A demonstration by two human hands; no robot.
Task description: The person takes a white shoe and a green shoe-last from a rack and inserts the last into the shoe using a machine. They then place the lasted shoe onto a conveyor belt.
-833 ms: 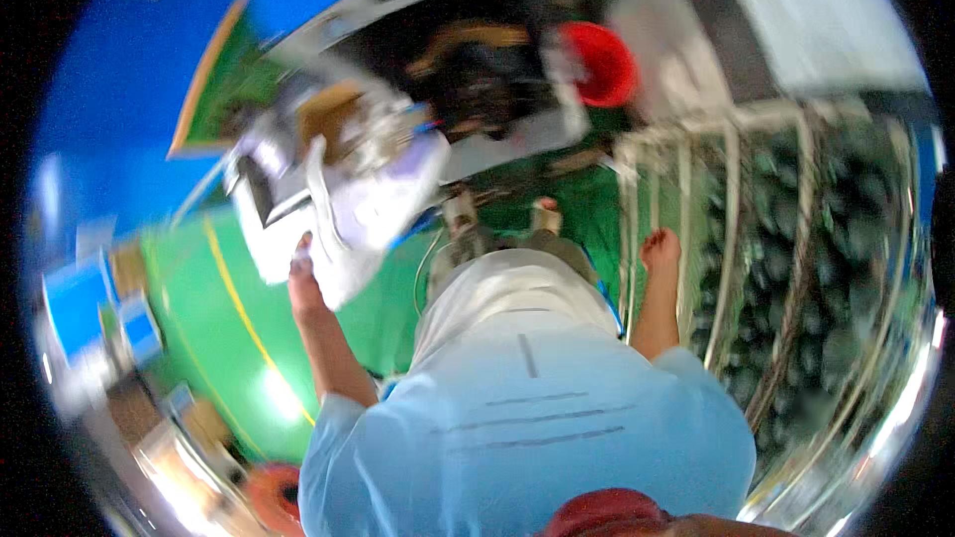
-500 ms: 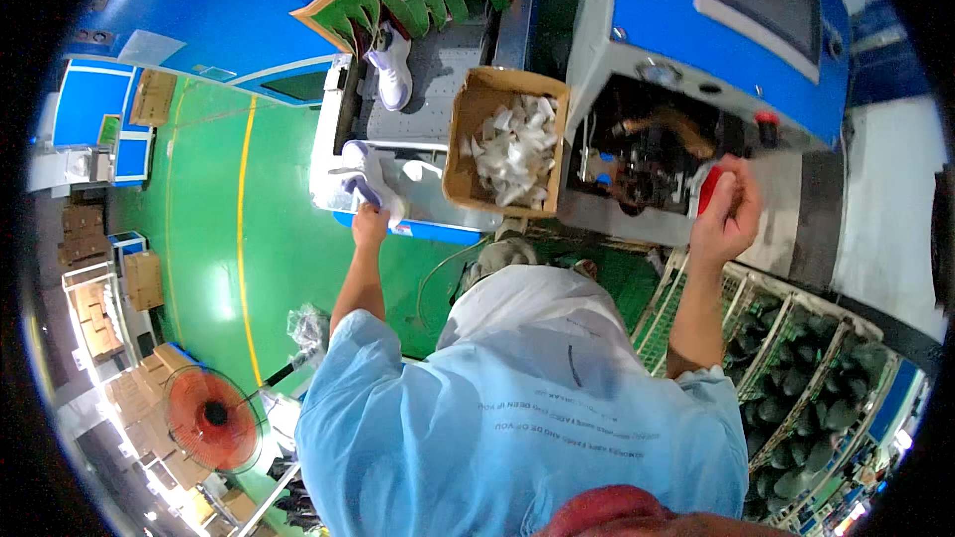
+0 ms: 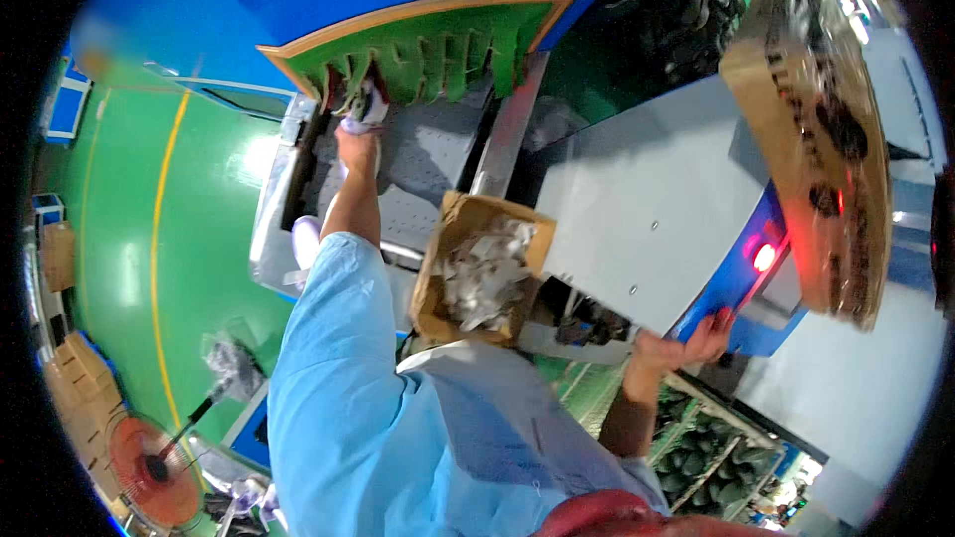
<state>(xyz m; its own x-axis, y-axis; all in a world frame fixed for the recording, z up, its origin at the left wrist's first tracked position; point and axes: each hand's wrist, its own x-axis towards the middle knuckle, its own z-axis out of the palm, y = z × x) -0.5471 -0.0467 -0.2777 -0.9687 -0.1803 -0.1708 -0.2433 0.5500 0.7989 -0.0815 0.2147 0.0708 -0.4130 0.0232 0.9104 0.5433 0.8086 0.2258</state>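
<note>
My left hand is stretched forward over the grey perforated conveyor bed, its fingers closed on a white shoe with lilac tones. That shoe is just in front of the green strip curtain. Behind my left sleeve, another pale lilac-white shoe partly shows on the near ledge. My right hand is at the front of the blue and white machine, below its red light. Its fingers are curled, and I cannot make out what they grip.
A cardboard box full of crumpled white scraps stands between the conveyor and the machine. On the machine top is a large wrapped carton. Racks of dark pieces stand at lower right, an orange fan at lower left.
My left hand has left the near shoe and moved forward to the one by the curtain. The view has swung, and my right hand is now against the machine's front.
</note>
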